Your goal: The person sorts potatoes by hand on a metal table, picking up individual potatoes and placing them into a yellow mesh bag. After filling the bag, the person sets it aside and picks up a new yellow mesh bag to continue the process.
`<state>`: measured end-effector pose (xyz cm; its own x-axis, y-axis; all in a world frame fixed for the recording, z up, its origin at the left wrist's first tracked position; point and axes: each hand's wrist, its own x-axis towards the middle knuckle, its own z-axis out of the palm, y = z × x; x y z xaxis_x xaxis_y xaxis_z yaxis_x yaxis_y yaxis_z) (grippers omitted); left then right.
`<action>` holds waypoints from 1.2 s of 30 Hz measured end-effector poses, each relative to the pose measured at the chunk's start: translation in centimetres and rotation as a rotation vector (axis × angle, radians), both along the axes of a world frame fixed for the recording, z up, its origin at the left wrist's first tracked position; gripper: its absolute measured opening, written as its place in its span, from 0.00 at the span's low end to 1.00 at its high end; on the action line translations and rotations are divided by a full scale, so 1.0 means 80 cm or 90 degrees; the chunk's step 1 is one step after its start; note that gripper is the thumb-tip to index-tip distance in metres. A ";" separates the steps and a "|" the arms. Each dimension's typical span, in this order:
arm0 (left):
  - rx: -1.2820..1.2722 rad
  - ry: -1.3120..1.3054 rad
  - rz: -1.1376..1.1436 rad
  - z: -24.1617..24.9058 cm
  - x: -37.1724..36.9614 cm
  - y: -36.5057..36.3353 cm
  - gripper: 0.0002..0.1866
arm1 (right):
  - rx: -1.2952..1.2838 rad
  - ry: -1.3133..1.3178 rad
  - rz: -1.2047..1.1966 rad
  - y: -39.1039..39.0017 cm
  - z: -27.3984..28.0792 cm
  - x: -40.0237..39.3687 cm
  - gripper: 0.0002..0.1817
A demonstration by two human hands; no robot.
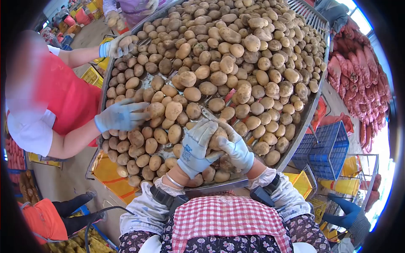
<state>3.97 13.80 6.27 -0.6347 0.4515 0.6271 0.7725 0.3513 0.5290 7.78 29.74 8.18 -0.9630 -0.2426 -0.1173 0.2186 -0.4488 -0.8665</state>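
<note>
A potato point(217, 139) sits between my two gloved hands at the near side of a metal sorting table. My left hand point(195, 148), in a pale blue and white glove, curls against its left side. On the other side, my right hand point(234, 148) closes over it with the fingers bent. Loose potatoes point(192, 93) surround both hands, and several more lie just below my wrists by the table's front rim point(219, 185). The undersides of my fingers are hidden.
At the left, a person in a red apron point(67, 84) reaches gloved hands onto the potatoes. Another person in purple point(133, 10) stands at the far edge. Blue crate point(322, 147) and yellow crate point(298, 184) stand at the right, near stacked red mesh sacks point(358, 71). An orange-yellow crate point(112, 173) is front left.
</note>
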 end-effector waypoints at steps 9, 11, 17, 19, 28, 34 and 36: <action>0.087 -0.087 -0.053 0.000 0.010 0.002 0.41 | 0.193 -0.017 -0.125 0.005 -0.006 -0.006 0.22; 0.085 -0.110 -0.048 -0.003 0.011 0.000 0.40 | -0.005 -0.089 -0.101 0.002 -0.003 -0.007 0.22; -0.122 -0.059 0.054 0.005 -0.021 -0.033 0.38 | -0.381 -0.139 -0.016 0.017 -0.011 -0.004 0.31; -0.209 -0.053 0.145 -0.028 -0.029 -0.051 0.38 | -0.357 -0.134 -0.055 0.024 -0.014 -0.004 0.32; -0.336 -0.156 -0.159 -0.029 0.051 -0.056 0.34 | -0.206 0.026 -0.120 0.044 -0.016 -0.011 0.34; -0.459 -0.163 0.145 -0.060 0.029 -0.061 0.39 | -0.411 -0.210 -0.158 0.104 -0.040 -0.026 0.29; -0.480 -0.189 0.158 -0.067 0.018 -0.047 0.42 | -0.190 -0.060 -0.219 0.148 -0.063 -0.051 0.27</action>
<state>5.41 10.02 0.90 -0.8613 0.5080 0.0063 0.4928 0.8324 0.2536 3.70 41.59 3.18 -0.9819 0.0530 -0.1819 0.0848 -0.7356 -0.6721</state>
